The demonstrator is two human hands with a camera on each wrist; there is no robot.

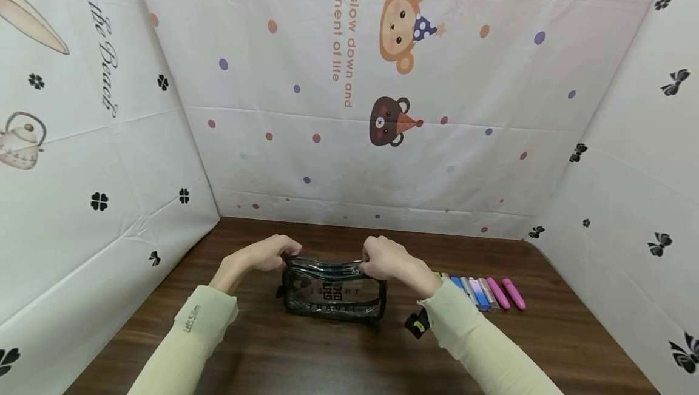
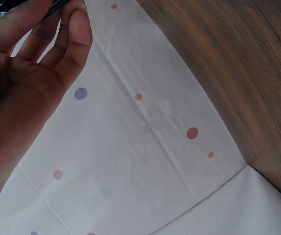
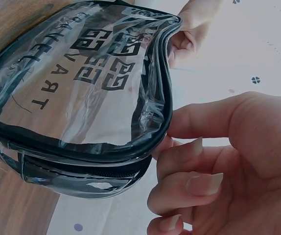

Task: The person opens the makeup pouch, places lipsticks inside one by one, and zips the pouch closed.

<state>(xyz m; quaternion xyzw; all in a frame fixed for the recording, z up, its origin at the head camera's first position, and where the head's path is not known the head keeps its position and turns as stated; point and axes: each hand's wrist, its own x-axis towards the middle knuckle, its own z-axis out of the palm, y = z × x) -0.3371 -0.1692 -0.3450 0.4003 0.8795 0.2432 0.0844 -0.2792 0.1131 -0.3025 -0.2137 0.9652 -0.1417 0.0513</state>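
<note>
A clear travel pouch (image 1: 333, 298) with black trim, a zip along its top and black lettering stands upright on the brown table. My left hand (image 1: 271, 252) holds its top left corner, the fingers bent down over the edge. At the top right end, my right hand (image 1: 384, 256) pinches the corner by the zip. The right wrist view shows the thumb and index finger of that hand at the edge of the pouch (image 3: 106, 73), the other fingers curled below. In the left wrist view, only a dark bit of the pouch shows beyond the left hand (image 2: 37, 88).
Right of the pouch, partly behind the right forearm, lies a row of several slim blue and silver sticks (image 1: 475, 292). Two pink tubes (image 1: 505, 293) lie at its end. A black object with a yellow-green mark (image 1: 417, 323) sits by the right sleeve. Printed white sheets (image 1: 349, 170) wall the table.
</note>
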